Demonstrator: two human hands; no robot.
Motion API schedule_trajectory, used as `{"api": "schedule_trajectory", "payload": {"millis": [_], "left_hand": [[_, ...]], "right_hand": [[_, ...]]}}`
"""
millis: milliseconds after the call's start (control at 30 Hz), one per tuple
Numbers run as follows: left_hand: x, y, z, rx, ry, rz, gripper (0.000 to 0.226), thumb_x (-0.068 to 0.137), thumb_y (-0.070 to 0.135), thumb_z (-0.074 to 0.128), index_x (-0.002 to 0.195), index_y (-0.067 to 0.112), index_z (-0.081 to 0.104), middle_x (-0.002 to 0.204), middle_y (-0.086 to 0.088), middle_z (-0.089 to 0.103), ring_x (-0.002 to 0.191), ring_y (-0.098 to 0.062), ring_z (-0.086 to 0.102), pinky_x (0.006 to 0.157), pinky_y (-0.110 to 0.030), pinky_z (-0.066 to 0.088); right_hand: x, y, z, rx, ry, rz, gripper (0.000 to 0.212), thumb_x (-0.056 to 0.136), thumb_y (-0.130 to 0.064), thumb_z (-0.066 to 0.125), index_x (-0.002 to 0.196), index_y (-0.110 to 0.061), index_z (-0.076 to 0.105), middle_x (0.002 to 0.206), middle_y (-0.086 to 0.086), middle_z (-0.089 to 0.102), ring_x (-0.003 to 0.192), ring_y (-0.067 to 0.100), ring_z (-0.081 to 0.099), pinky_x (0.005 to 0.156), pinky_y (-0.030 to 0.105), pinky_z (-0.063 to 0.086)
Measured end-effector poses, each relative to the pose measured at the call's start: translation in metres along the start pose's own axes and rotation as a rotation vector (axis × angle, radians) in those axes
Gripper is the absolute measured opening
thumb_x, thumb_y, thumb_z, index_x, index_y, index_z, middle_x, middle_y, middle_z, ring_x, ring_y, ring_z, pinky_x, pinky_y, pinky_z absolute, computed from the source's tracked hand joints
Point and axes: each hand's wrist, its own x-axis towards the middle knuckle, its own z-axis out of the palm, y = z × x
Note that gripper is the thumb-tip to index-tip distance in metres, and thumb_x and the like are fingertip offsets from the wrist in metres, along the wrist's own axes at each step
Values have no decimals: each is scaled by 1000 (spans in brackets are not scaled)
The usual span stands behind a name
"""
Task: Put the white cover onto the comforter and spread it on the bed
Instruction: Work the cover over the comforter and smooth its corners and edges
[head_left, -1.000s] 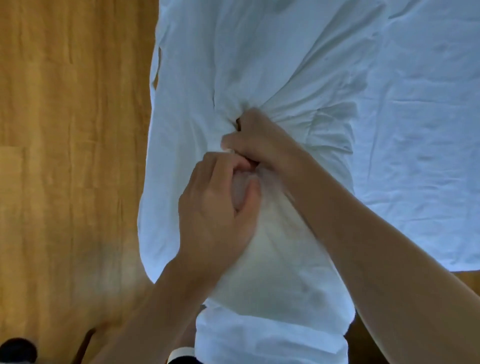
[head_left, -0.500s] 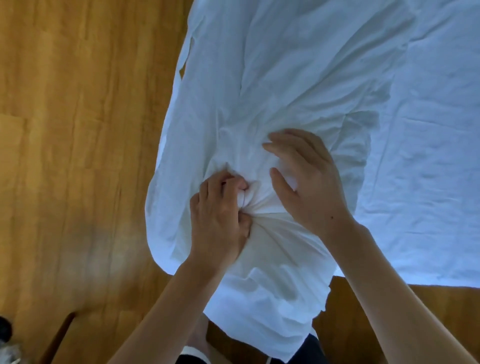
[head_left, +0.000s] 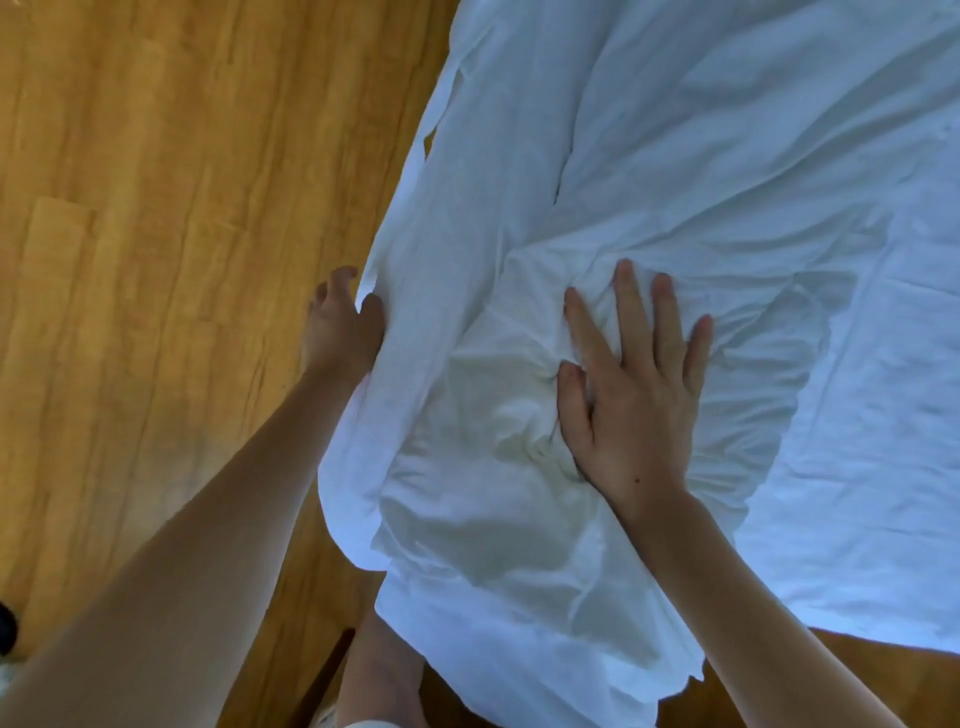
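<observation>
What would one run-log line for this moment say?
left hand: at white cover side edge | right hand: flat, pressing bunched cover | floor: wood

cover (head_left: 675, 156): white, bluish in shade — creased
floor (head_left: 156, 208): honey-yellow wood — grain streaks, plank seams

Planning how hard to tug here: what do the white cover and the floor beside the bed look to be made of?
White cover: thin woven cloth, probably cotton or a blend, matte; it holds fine creases and bunches softly under the flat right hand, while the left hand touches its hanging edge. Floor: wood or wood-look laminate, light sheen; plank seams and grain show.
</observation>
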Motion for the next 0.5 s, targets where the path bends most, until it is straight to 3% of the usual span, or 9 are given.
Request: {"api": "schedule_trajectory", "payload": {"millis": [67,200,333,367,433,500], "left_hand": [[20,-10,10,86,-128,-45,56,97,31,47,148,16,29,145,-16,42,130,-36,42,104,-44,38],[40,-23,21,35,-281,-206,71,96,44,51,153,18,16,148,-17,39,129,-38,44,91,-40,41],[50,-40,29,-66,-389,-298,77,95,51,49,154,14,15,152,-15,35,134,-36,39,99,-40,38],[50,-43,30,-124,-403,-306,70,96,52,46,150,12,27,145,-14,43,130,-33,44,95,-37,40],[45,-44,28,-292,-370,-288,51,96,52,46,127,12,54,112,-7,62,103,-26,59,78,-29,45],[36,-43,19,-390,-303,-222,34,95,48,52,96,16,62,85,0,61,75,-16,56,60,-23,42]], "right_hand": [[4,-7,7,-21,9,25,49,96,-35,37,144,-26,42,155,13,28,145,33,16,117,54,4],[14,-21,19,-72,24,39,50,97,-38,34,144,-23,43,155,16,28,145,34,18,117,53,2],[16,-24,28,-112,58,31,51,97,-37,33,145,-21,41,154,17,28,145,34,19,117,53,3],[15,-23,29,-122,66,28,51,97,-37,33,145,-21,41,154,17,29,144,34,19,117,53,3],[16,-23,32,-142,76,24,51,97,-36,34,145,-20,41,153,18,30,143,35,20,117,52,2],[17,-22,33,-143,79,27,51,96,-36,34,145,-20,40,153,19,30,143,35,20,117,50,1]]}}
